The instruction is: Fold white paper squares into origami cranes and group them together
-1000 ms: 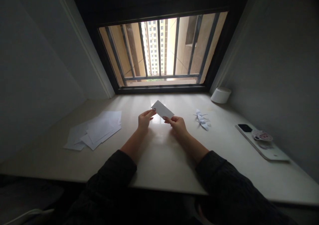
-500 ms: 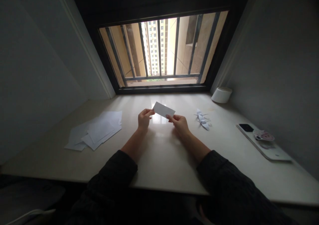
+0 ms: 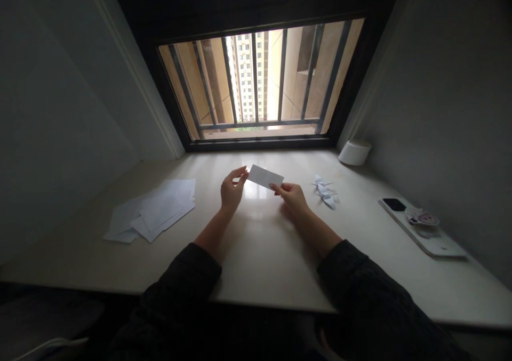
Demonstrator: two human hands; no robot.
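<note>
The right hand (image 3: 293, 198) pinches one end of a white paper slip (image 3: 265, 176) between thumb and fingertips, holding it up in the air over the pale glossy desktop (image 3: 260, 254). The left hand (image 3: 231, 193) stands open, fingers spread, their tips just beside the slip's other end and apparently not gripping it. Loose white paper sheets (image 3: 154, 209) lie to the left, a folded paper crane (image 3: 325, 192) to the right

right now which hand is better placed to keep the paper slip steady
Right: the right hand pinches the lower edge of the white paper slip between finger and thumb, while the left hand stands open at the slip's left end, barely touching it, if at all.
</note>
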